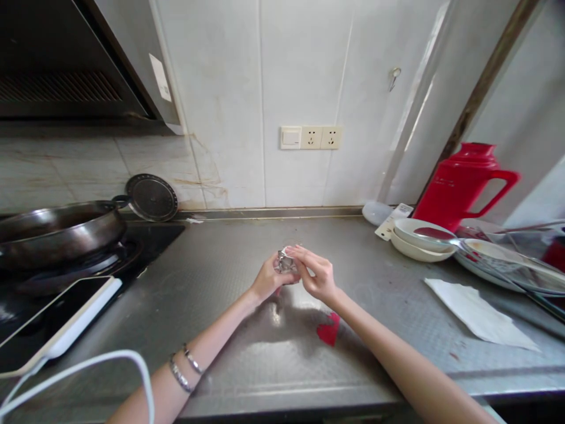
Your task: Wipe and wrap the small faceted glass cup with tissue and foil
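Over the middle of the steel counter, my left hand is closed around a small shiny, silvery or see-through object. Its exact kind cannot be made out. My right hand has its fingers together, pressing on the top and right side of the same object. A small white patch shows beneath those fingertips; what it is stays unclear. On the counter below my right wrist lies a red paper-like piece, roughly heart-shaped. A bit of red also peeks out under my left hand.
To the left, a metal pan sits on a black stove, with a phone and white cable in front. At right stand a red thermos, stacked bowls, plates and a white napkin. Sockets are on the wall.
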The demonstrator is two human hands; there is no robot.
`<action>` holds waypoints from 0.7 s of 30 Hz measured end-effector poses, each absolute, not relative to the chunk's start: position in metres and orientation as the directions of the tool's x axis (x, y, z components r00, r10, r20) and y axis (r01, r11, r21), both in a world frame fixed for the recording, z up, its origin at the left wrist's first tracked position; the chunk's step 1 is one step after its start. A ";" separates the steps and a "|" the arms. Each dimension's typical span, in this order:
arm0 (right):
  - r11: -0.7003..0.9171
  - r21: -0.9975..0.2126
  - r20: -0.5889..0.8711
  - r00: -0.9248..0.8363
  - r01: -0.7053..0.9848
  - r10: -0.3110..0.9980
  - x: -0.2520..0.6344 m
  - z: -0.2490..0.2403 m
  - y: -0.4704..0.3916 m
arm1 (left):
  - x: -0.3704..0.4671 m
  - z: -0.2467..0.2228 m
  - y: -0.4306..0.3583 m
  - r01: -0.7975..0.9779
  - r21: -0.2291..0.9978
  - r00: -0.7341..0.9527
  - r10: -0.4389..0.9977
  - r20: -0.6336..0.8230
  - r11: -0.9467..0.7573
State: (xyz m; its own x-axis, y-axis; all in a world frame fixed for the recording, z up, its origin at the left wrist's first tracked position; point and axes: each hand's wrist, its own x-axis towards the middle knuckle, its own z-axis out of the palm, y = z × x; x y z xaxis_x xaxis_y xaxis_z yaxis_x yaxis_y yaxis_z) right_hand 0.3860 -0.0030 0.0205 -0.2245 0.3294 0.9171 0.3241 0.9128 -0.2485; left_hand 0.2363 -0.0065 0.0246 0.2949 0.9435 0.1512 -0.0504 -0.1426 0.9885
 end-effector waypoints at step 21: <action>0.915 -0.177 0.917 -0.278 0.363 0.287 0.387 0.021 -0.002 | 0.234 0.006 0.004 0.102 0.941 0.290 0.914 0.283 -0.323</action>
State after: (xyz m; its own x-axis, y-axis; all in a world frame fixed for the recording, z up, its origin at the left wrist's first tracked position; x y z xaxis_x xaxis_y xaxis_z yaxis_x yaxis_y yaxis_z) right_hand 0.3873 -0.0017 0.0210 -0.2781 0.2871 0.9166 0.3626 0.9151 -0.1766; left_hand 0.2340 0.0036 0.0065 0.2897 0.9145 0.2825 0.1016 -0.3229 0.9410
